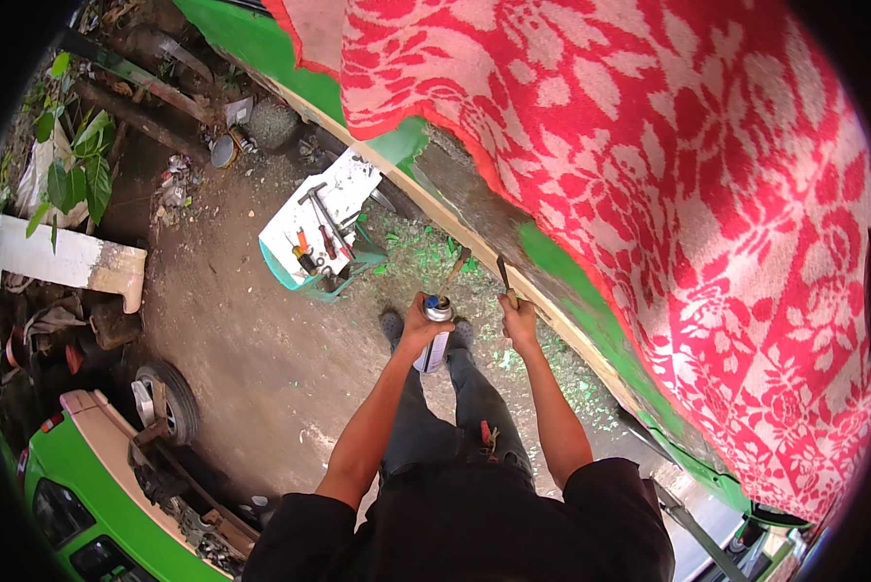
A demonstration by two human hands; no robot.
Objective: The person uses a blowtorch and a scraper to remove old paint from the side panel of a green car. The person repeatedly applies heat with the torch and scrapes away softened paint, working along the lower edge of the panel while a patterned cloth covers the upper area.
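A can (432,354) is being gripped by the left hand (417,326), in the middle. A thin dark tool (503,274) is being gripped by the right hand (520,321), near a green panel (555,259). On the right, the panel is being partly covered by a red-and-pink cloth (668,194).

Soft daylight — a paler, brighter patch across the red blanket (639,184) — fisheye bending, black corners

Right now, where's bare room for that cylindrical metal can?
The brown dirt floor between the black rubber tyre and the white-topped teal stand looks open. The stand is crowded by a metal hammer and other tools; green flakes litter the floor ahead of the grey shoes.
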